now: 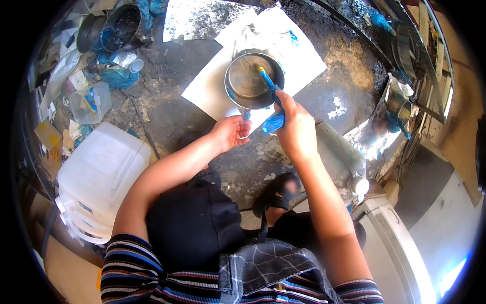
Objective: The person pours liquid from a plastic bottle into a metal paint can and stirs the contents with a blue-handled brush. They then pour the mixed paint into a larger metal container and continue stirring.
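Observation:
A round metal pot [238,91] sits on white paper on the floor in front of me, with a thin layer of murky stuff inside. My right hand [296,121] is closed around a slim blue tool with a yellow tip [266,76]; its upper end reaches over the pot. Crinkled, shiny blue material [273,123] shows below that grip, and I cannot tell whether it belongs to the tool. My left hand [231,133] is at the pot's near side, fingers loosely curled and apart, beside a short bluish handle-like piece [247,114]. Whether they touch it is unclear.
White paper sheets [207,96] lie under and behind the pot. A white plastic jerrycan [104,172] stands at my left, near a clear tub [91,104]. Dark buckets [121,28] lie far left. A greenish-grey container [339,157] is by my right forearm; metal framing [405,40] lies far right.

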`<state>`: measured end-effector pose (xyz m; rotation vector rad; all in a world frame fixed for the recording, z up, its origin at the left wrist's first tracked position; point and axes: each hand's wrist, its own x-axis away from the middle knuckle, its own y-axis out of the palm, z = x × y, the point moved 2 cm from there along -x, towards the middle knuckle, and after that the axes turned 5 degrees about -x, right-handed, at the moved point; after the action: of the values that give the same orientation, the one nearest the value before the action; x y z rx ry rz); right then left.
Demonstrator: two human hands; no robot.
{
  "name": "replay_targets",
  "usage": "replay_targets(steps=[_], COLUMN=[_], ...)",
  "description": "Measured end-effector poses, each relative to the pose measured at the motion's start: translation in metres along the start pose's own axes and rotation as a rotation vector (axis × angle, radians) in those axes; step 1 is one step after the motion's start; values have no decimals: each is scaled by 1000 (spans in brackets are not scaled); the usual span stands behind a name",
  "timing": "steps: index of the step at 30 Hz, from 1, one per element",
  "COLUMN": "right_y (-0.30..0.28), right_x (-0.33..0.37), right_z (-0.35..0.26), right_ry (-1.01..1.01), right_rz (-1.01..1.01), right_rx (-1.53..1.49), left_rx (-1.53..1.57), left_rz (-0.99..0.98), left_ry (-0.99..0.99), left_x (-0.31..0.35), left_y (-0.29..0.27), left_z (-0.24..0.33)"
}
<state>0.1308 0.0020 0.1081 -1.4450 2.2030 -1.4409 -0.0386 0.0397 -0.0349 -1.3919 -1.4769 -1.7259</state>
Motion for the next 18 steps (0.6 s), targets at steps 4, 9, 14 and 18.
replay_targets(steps=[4, 9, 14, 18], right_y=[10, 16, 11, -2], right_x=[5, 7, 10, 2], right_z=[-7, -12, -15, -10], right_ry=[33, 123, 120, 24], right_rz=[-11, -56, -22, 78], right_rx=[-11, -165, -205, -91], left_rx=[35, 36, 28, 32], left_rz=[-6, 24, 31, 36], left_ry=[-3, 3, -1, -24], left_x=[1, 4, 5, 3], left_y=[2, 3, 4, -1], left_z=[0, 1, 0, -2])
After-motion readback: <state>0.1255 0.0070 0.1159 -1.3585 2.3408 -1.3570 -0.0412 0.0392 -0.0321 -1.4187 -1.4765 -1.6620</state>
